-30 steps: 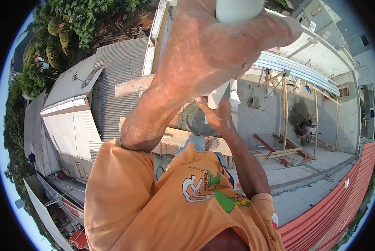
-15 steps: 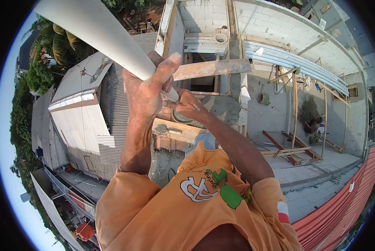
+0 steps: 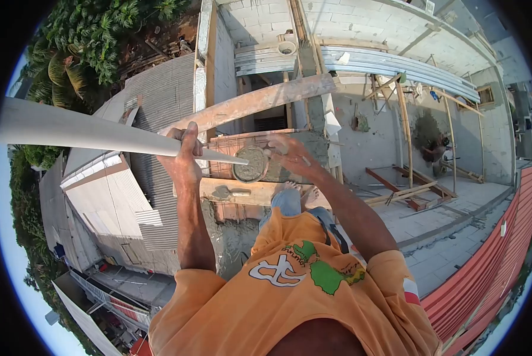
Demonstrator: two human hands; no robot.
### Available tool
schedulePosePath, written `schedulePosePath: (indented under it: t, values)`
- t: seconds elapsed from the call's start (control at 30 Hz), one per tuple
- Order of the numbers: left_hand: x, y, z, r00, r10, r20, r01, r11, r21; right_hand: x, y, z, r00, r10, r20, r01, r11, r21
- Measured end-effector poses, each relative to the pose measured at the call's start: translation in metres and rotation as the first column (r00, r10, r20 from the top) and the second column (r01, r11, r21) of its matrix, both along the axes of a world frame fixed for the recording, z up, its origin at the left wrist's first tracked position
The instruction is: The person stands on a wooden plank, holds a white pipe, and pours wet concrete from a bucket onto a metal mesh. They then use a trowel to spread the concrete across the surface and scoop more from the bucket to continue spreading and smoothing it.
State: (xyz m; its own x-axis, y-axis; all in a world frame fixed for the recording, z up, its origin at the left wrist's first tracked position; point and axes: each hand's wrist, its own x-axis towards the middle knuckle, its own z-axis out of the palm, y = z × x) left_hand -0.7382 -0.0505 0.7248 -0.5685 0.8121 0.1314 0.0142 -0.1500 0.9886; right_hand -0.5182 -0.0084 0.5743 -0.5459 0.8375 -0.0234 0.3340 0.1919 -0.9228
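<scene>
A long white pipe [image 3: 117,133] slants across the left of the view, and my left hand [image 3: 186,153] is closed around it. The pipe's lower end overlaps a round bucket [image 3: 237,174] of wet grey mortar [image 3: 254,166]. My right hand [image 3: 290,155] is off the pipe, at the bucket's right side, with its fingers loosely stretched and a little blurred. Below the bucket, a trowel [image 3: 233,192] lies on a wooden plank [image 3: 260,188] in front of my feet.
A mortar-smeared board [image 3: 260,101] crosses beyond my hands. Corrugated roofing [image 3: 165,101] lies lower on the left. On the right, far below, a person [image 3: 441,153] works near wooden props [image 3: 405,133]. Metal sheets [image 3: 390,66] span the walls.
My right hand has let go of the pipe and moved beside the bucket. The pipe has swung down to the left in my left hand, and the bucket now shows fully.
</scene>
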Motion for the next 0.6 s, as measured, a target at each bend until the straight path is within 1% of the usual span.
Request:
schedulePosePath:
  t: [0.07,0.1,0.17,0.2,0.27,0.3,0.37,0.4,0.47,0.5,0.53,0.57,0.6]
  values:
    - [-0.006,0.003,-0.004,1.000,-0.002,0.014,0.002,1.000,-0.014,0.037,-0.002,-0.027,0.988,-0.151,-0.032,0.152,0.987,0.050]
    - [-0.006,0.002,-0.007,1.000,0.007,0.011,-0.007,1.000,-0.011,0.059,-0.002,-0.021,0.985,-0.173,-0.023,0.174,0.983,0.051]
    - [-0.008,0.008,-0.013,1.000,0.017,0.018,-0.018,1.000,0.008,0.105,-0.006,-0.011,0.972,-0.216,0.091,0.226,0.966,-0.125]
    - [-0.010,0.009,-0.014,0.999,0.029,0.023,-0.029,0.999,0.024,0.127,-0.013,-0.015,0.967,-0.234,0.103,0.247,0.960,-0.132]
    - [-0.015,0.014,-0.019,0.998,0.030,0.047,-0.032,0.999,0.030,0.167,-0.024,-0.029,0.939,-0.336,0.073,0.343,0.931,-0.126]
    - [-0.016,0.015,-0.019,0.998,0.043,0.046,-0.044,0.999,0.022,0.183,-0.031,-0.034,0.935,-0.347,0.073,0.354,0.926,-0.130]
    - [-0.015,0.016,-0.023,0.999,0.043,0.028,-0.044,0.999,0.017,0.214,-0.053,-0.043,0.849,-0.432,0.303,0.450,0.893,0.012]
    - [-0.015,0.018,-0.026,0.999,0.030,0.030,-0.031,0.999,0.012,0.227,-0.064,-0.048,0.843,-0.442,0.307,0.462,0.887,0.009]
    - [-0.018,0.020,-0.034,0.998,0.023,0.057,-0.027,0.998,0.064,0.244,-0.092,-0.061,0.858,-0.464,0.220,0.443,0.886,0.139]
    - [-0.021,0.020,-0.041,0.998,0.010,0.055,-0.014,0.998,0.059,0.248,-0.103,-0.067,0.852,-0.474,0.222,0.455,0.880,0.133]
    - [-0.026,0.021,-0.051,0.999,0.010,0.043,-0.013,0.998,0.068,0.252,-0.111,-0.072,0.810,-0.488,0.326,0.515,0.857,0.004]
    - [-0.028,0.023,-0.062,0.999,0.012,0.031,-0.014,0.997,0.078,0.257,-0.119,-0.078,0.765,-0.480,0.429,0.575,0.810,-0.117]
    - [-0.028,0.025,-0.072,1.000,0.001,0.031,-0.003,0.997,0.074,0.263,-0.131,-0.094,0.760,-0.487,0.431,0.583,0.803,-0.120]
